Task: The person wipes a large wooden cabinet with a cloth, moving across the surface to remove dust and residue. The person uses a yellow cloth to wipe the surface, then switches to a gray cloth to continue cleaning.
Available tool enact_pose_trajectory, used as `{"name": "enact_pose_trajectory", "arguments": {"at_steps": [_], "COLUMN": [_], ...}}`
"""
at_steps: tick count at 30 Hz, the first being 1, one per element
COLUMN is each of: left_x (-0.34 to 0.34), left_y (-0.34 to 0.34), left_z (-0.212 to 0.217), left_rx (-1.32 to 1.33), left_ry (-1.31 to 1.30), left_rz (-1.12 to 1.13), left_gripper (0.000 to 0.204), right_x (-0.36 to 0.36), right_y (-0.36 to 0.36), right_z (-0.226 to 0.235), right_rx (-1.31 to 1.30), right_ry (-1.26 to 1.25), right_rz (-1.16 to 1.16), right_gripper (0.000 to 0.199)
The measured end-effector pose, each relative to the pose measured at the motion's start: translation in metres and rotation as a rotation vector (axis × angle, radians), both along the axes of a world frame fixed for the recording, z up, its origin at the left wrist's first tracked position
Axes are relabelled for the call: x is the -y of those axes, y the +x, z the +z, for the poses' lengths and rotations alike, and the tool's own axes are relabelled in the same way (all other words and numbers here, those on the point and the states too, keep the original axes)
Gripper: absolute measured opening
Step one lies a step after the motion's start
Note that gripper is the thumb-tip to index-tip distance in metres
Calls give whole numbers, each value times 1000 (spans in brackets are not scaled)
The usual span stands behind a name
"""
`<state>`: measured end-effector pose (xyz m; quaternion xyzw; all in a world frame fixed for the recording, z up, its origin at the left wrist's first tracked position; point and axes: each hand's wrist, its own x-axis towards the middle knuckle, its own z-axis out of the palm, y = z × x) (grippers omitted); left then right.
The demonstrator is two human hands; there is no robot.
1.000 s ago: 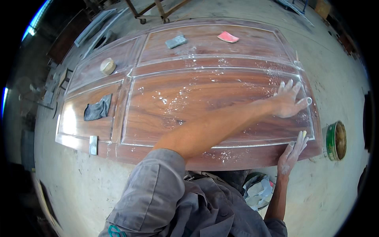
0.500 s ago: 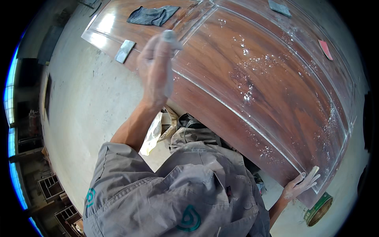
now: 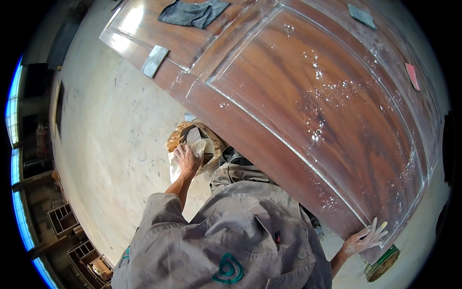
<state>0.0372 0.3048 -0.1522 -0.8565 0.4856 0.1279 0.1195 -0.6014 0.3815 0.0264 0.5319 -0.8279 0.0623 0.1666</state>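
My left hand is down at a brown, stained, open-topped container beside my legs. Its fingers curl onto a crumpled whitish sheet at the opening; the fingertips are partly hidden. At the near right corner of a large reddish-brown wooden panel, my right hand rests with fingers spread and nothing in them. White dust and flakes lie across the panel and along its mouldings.
On the panel lie a dark cloth, a grey flat pad, another grey pad and a pink strip. A small grey-blue piece shows beyond the container. A green-rimmed tin stands under the right corner.
My left hand has come down from above the panel's near edge to the container. The grey piece it held before no longer shows in it. My right hand stays at the corner.
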Motion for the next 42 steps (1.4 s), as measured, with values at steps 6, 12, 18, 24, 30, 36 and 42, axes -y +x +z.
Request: {"name": "enact_pose_trajectory", "arguments": {"at_steps": [6, 12, 18, 24, 30, 36, 42], "left_x": [-21, -4, -24, 81, 196, 160, 142], "left_y": [45, 4, 28, 56, -182, -372, -357], "left_z": [-19, 3, 28, 172, 280, 255, 255], "left_rx": [-34, -39, 34, -297, -1125, -1286, -1429], "left_ry": [24, 298, -257, -1245, -1173, -789, -647], "left_rz": [-32, 128, 58, 85, -425, -1054, -1075], "left_gripper": [60, 66, 25, 8, 16, 36, 39], "right_x": [1, 7, 3, 18, 38, 113, 112], "right_y": [4, 12, 7, 28, 61, 138, 134], "right_z": [5, 12, 5, 18, 62, 108, 94], "right_rx": [-2, -19, -63, 177, 543, 1715, 2123], "right_ry": [-40, -75, -31, -281, -406, -267, -296], "right_rz": [-4, -31, -30, -2, 212, 468, 117], "right_gripper": [43, 43, 52, 39, 52, 78, 51]}}
